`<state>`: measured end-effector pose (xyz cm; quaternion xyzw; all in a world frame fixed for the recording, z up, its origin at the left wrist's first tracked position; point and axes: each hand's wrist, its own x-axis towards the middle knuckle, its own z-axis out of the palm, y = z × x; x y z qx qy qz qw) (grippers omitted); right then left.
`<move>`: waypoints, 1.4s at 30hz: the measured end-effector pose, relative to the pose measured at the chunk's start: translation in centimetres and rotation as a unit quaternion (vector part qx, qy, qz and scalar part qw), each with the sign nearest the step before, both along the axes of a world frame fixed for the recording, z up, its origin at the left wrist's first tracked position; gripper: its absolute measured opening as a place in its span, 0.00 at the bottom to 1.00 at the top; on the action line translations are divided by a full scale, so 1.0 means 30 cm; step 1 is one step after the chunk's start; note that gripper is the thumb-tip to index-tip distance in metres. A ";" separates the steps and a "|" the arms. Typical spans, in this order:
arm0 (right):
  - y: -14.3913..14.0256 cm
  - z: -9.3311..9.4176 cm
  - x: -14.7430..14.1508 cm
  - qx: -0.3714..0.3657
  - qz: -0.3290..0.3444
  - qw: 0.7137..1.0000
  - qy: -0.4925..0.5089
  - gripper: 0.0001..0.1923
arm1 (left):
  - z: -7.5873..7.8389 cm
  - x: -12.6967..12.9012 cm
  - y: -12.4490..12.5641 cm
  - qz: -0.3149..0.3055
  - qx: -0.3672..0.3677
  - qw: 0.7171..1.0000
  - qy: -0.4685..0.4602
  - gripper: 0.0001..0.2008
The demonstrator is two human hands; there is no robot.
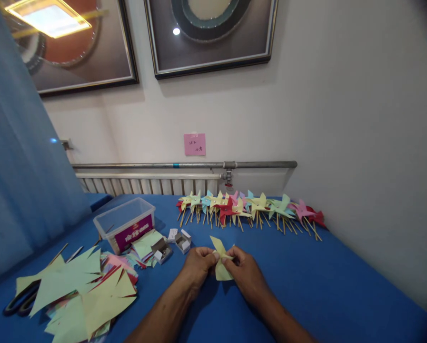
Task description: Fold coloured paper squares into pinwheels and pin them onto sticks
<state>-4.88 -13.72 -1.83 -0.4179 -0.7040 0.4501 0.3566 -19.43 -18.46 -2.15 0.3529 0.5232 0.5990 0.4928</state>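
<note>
Both my hands meet over the blue table (pixel 306 286) and pinch a pale yellow paper pinwheel piece (pixel 220 259). My left hand (pixel 198 267) grips its left side with the fingertips. My right hand (pixel 243 270) holds its right side, with the paper's folded points sticking up and down between the fingers. A row of several finished paper pinwheels (pixel 249 209) on wooden sticks lies along the back of the table by the wall.
A heap of cut coloured paper sheets (pixel 84 295) lies at the left, with black scissors (pixel 20 301) under its edge. A clear plastic box (pixel 124 223) and small open white boxes (pixel 179 239) stand behind. A blue curtain (pixel 16 181) hangs left; a radiator (pixel 149 183) runs behind.
</note>
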 end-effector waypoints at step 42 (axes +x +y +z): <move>-0.039 0.020 0.001 0.040 -0.027 0.999 0.000 0.19 | 0.002 -0.010 0.002 0.011 -0.024 1.000 0.011 0.18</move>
